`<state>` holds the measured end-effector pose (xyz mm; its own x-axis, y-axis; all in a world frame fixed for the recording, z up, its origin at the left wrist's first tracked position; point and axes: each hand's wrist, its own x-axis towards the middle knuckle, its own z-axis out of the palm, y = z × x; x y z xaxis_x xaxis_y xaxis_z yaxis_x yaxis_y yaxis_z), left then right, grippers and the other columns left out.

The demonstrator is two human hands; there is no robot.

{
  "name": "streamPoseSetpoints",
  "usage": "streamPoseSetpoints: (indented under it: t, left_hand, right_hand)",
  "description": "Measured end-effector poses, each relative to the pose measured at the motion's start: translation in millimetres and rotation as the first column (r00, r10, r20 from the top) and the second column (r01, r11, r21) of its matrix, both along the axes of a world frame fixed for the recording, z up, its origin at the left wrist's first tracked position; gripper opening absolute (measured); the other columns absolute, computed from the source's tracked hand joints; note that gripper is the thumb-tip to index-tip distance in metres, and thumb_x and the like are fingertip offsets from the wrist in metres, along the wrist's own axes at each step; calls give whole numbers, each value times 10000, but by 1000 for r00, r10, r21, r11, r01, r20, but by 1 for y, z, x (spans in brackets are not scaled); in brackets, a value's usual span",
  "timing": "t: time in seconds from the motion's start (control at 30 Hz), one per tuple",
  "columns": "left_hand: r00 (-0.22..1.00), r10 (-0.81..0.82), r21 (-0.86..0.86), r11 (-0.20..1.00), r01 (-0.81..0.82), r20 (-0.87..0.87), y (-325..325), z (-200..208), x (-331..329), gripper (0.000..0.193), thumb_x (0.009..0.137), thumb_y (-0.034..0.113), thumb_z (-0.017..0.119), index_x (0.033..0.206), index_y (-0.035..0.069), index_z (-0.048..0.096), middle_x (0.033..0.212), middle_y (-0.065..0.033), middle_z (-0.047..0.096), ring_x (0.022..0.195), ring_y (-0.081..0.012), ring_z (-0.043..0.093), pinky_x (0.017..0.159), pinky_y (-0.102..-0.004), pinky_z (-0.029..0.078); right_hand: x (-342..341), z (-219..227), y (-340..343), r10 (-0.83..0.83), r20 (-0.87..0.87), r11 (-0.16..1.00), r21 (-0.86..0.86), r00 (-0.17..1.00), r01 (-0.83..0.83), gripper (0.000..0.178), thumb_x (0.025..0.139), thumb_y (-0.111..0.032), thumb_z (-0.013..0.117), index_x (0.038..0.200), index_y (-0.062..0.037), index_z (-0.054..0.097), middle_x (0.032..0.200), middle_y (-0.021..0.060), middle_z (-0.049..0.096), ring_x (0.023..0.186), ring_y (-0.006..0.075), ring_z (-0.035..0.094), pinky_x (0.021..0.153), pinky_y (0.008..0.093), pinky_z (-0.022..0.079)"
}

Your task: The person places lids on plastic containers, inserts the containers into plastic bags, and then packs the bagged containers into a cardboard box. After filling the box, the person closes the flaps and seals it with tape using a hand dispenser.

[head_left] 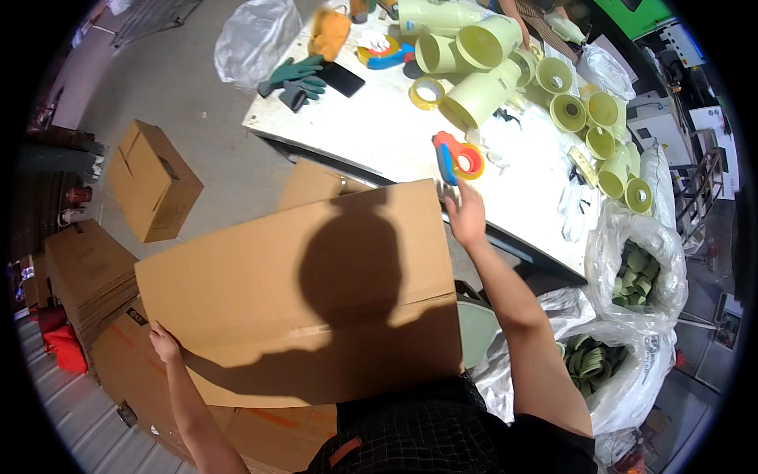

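Note:
A large brown cardboard box [253, 276] is in front of me, with the shadow of a head and shoulders across it. My left hand [164, 342] grips its left edge; part of the fingers is hidden behind the cardboard. Just past the box's far right corner, my right hand [467, 213] is stretched out over the table's edge, thumb apart from the fingers and nothing visible in it. Close to those fingertips lies a red and blue tape dispenser [456, 158] with a yellow roll. Whether the fingertips touch it I cannot tell.
The white table [371, 142] carries pale green tubes [482, 95], a tape roll [427, 93], gloves [294, 81] and a phone [342, 79]. Another carton [154, 182] stands on the floor at left. Plastic sacks [632, 379] of green pieces stand at right. Across the table is another person's arm [515, 14].

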<state>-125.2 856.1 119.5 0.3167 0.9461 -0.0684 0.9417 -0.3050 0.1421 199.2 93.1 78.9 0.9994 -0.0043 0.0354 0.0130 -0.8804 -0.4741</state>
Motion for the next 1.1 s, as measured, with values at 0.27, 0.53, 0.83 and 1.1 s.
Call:
streamPoseSetpoints:
  t: [0.27,0.53,0.83,1.1]
  left_hand:
    - [552,540,-572,810,-134,635,-33,43,-169,700,1003,565,459,1402,-10,484,1327,-114,597,1150,-293,595,981,-415,486]
    - [477,627,-500,779,-379,616,-60,147,-424,681,1015,555,364,1452,37,431,1479,-171,439,1335,-314,452,1041,-476,451]
    - [839,290,-79,955,-287,461,-176,121,-292,633,1040,491,342,1463,25,410,1504,-177,399,1361,-319,423,1059,-468,431]
    - [793,-555,-641,709,295,-250,-438,91,44,567,977,147,532,1496,11,349,1505,-187,371,1395,-231,350,1158,-429,272]
  right_hand:
    - [-210,153,112,-239,-196,923,259,951,285,512,887,-385,678,1243,-24,614,1049,196,709,999,340,684,871,390,518]
    - [-258,96,147,-145,180,774,633,973,-2,454,845,-192,681,1257,-25,588,1033,200,692,975,386,669,862,413,524]
    - [-306,-136,-17,-356,-595,833,147,720,533,311,821,-174,669,1087,-18,705,1012,176,739,989,294,713,886,370,545]
    - [-136,-330,-12,-216,-786,845,147,580,514,434,847,-327,667,1153,-19,683,1182,263,654,1158,394,608,980,442,493]
